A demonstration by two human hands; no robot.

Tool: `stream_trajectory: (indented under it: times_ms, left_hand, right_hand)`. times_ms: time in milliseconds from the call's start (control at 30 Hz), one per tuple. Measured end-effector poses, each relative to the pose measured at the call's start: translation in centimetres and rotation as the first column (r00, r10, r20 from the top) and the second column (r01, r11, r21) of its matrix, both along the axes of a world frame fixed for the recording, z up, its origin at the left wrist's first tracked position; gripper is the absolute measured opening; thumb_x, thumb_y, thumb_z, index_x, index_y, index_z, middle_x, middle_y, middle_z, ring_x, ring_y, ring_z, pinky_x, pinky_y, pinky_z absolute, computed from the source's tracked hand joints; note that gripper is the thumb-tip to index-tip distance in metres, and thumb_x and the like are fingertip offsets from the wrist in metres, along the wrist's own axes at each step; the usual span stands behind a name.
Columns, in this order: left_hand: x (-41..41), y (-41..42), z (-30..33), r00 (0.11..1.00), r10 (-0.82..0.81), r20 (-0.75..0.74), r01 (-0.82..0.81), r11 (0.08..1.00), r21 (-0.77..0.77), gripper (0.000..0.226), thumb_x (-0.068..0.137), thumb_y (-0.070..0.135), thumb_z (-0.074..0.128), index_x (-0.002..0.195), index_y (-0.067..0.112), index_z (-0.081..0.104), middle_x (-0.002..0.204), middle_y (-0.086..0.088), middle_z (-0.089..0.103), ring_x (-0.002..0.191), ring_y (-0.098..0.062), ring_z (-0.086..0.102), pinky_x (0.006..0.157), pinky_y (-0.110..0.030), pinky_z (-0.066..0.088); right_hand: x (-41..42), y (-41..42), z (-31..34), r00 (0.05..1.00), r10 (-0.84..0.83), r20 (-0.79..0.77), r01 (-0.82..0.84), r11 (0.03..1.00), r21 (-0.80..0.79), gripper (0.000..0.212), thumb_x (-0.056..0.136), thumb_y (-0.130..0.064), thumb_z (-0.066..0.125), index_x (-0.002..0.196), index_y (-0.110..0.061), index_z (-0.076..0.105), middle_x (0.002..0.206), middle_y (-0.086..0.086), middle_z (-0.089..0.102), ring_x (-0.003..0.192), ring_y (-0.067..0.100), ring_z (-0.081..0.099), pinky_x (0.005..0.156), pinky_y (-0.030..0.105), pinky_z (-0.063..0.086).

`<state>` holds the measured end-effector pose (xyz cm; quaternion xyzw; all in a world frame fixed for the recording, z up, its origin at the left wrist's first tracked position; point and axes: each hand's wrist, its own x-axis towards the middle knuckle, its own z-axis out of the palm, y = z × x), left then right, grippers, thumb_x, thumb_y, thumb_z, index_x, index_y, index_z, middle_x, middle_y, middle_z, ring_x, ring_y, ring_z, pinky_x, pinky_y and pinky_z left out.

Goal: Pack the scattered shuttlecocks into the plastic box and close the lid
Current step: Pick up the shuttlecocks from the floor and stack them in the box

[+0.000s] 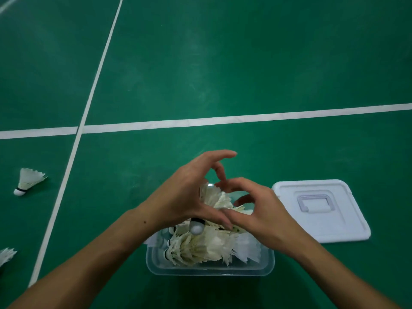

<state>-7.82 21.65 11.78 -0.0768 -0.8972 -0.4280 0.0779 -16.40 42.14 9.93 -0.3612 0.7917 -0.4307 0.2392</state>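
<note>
Both forearms enter from the bottom corners and meet over the plastic box (pixel 209 269). Box is clear, sits on the green court floor (pixel 245 63) near the bottom edge of view, lid off. It is heaped with white shuttlecocks (pixel 200 246), feathers spilling above the rim; one cork tip (pixel 196 228) points up toward the camera.

Left hand (pixel 185 197): fingers curled, thumb across the top of the heap, gripping a shuttlecock (pixel 214 196) by its feather skirt above the far half of the box. Index finger sticks out straight, away from the camera.

Right hand (pixel 260 210): fingers curled and narrow, fingertips touching the feathers and meeting the left thumb. Whether it actually pinches a feather or only rests on the pile, cannot tell.

Lid (pixel 323 210): white, flat on the floor just right of the box, handle side up, not touching the box as far as can be seen.

Loose on the floor: one shuttlecock (pixel 27 180) well left of the box, beyond a white court line (pixel 73 150), cork toward the lower left. Another one (pixel 5 256) is cut off by the left edge, feathers only.

A second white line (pixel 245 118) crosses the floor beyond the hands.
</note>
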Motion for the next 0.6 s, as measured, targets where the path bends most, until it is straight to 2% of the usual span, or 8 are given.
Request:
stream_trajectory:
  times_ms: [100,233,300,367,433,500,600]
  left_hand:
    - [-0.7,0.7,-0.1,0.999,-0.025,-0.044,0.026,1.0,0.011,0.118,0.055,0.04,0.102,0.154,0.018,0.041,0.111,0.009,0.053,0.087,0.013,0.055,0.077,-0.005,0.039]
    - [-1.1,1.0,-0.9,0.996,-0.015,-0.089,0.014,1.0,-0.011,0.108,0.058,0.041,0.1,0.15,0.019,0.047,0.112,0.005,0.053,0.079,0.009,0.051,0.071,-0.005,0.037]
    - [-1.2,1.2,-1.4,0.995,-0.001,-0.1,-0.002,1.0,-0.024,0.098,0.063,0.048,0.096,0.147,0.026,0.049,0.114,0.006,0.054,0.079,-0.003,0.053,0.074,-0.011,0.045]
    - [-1.1,1.3,-1.9,0.992,0.051,-0.119,-0.053,0.999,-0.012,0.086,0.069,0.051,0.09,0.143,0.026,0.053,0.118,0.006,0.056,0.089,-0.008,0.057,0.083,-0.018,0.051]
    - [-0.7,1.0,-2.4,0.977,0.172,-0.125,-0.172,0.985,0.008,0.073,0.074,0.052,0.085,0.136,0.024,0.058,0.119,0.007,0.059,0.099,-0.006,0.059,0.088,-0.016,0.05]
    - [0.1,0.4,-3.2,0.959,0.27,-0.09,-0.271,0.963,-0.001,0.056,0.079,0.052,0.08,0.125,0.023,0.064,0.116,0.009,0.062,0.099,-0.005,0.06,0.085,-0.016,0.05]
    - [1.4,0.0,-4.7,0.966,0.254,0.042,-0.249,0.963,-0.101,0.043,0.085,0.054,0.074,0.118,0.027,0.068,0.112,0.017,0.064,0.1,-0.001,0.06,0.085,-0.02,0.053]
  right_hand:
    - [0.1,-0.1,-0.2,0.999,-0.006,0.032,0.008,0.999,-0.044,0.033,0.091,-0.022,0.081,0.121,-0.027,0.071,0.119,-0.019,0.071,0.113,0.009,0.066,0.091,0.031,0.057]
    - [-0.7,0.8,-0.3,0.998,0.004,0.067,0.003,0.996,-0.094,0.017,0.095,-0.03,0.075,0.11,-0.022,0.074,0.115,-0.013,0.073,0.111,0.016,0.069,0.094,0.036,0.058]
    - [-0.8,1.3,-0.3,0.997,0.002,0.079,0.008,0.993,-0.122,0.014,0.095,-0.032,0.073,0.103,-0.021,0.076,0.112,-0.011,0.074,0.109,0.017,0.071,0.093,0.035,0.058]
    - [-1.0,2.1,-0.3,0.997,-0.028,0.078,0.037,0.992,-0.122,0.014,0.093,-0.033,0.072,0.1,-0.022,0.077,0.108,-0.01,0.075,0.105,0.016,0.072,0.091,0.036,0.059]
    - [-1.3,3.2,-0.4,0.986,-0.128,0.111,0.141,0.983,-0.118,0.017,0.091,-0.035,0.073,0.099,-0.022,0.078,0.102,-0.007,0.077,0.097,0.017,0.074,0.089,0.042,0.061]
    - [-1.7,4.6,-0.7,0.958,-0.263,0.117,0.278,0.951,-0.136,0.014,0.09,-0.033,0.075,0.097,-0.022,0.078,0.096,-0.003,0.078,0.092,0.019,0.075,0.086,0.049,0.062]
    - [-1.9,5.9,-1.5,0.922,-0.378,0.086,0.386,0.916,-0.108,0.001,0.092,-0.026,0.076,0.092,-0.025,0.078,0.091,-0.002,0.078,0.088,0.02,0.074,0.079,0.053,0.062]
